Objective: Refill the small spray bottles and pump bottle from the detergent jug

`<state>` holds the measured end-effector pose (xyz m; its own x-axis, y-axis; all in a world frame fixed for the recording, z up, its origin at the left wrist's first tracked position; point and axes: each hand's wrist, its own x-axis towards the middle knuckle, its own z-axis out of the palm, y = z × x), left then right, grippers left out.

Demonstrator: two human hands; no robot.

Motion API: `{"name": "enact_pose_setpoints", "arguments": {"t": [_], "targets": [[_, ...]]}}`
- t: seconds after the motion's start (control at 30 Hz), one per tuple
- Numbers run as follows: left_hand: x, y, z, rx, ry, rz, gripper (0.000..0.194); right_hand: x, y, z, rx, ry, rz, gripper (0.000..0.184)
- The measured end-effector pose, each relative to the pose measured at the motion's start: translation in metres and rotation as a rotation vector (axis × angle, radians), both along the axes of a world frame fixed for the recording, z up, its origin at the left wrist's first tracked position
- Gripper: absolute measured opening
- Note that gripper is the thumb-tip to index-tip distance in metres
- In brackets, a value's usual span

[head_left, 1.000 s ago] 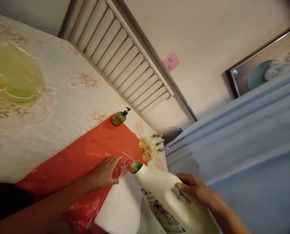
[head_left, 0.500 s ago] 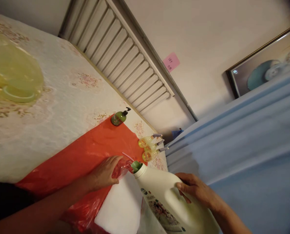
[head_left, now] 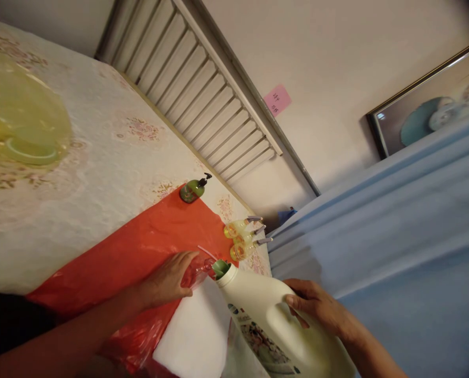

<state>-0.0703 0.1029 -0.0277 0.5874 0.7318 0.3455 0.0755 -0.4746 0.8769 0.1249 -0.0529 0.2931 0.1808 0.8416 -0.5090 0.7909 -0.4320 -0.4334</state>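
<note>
Jug (head_left: 264, 316) still at clear bottle (head_left: 196, 272) — both unmoved

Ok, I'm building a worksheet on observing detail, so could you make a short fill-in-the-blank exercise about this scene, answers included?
1. The hand gripping the pale jug is the person's ____ one.
2. The other hand holds a clear bottle near the jug's spout, which is coloured ____.
3. The pump top on the small green bottle is coloured ____.
4. The paper note with handwriting is coloured ____.

Missing words: right; green; black; pink.
</note>
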Motion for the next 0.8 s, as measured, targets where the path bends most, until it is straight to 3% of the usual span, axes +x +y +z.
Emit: {"name": "enact_pose_setpoints", "arguments": {"t": [0.8], "targets": [[-0.008,-0.003,0.019,-0.056,0.047,-0.033,0.084,0.002,-0.001,-0.001,-0.008,0.023,-0.003,0.049]]}}
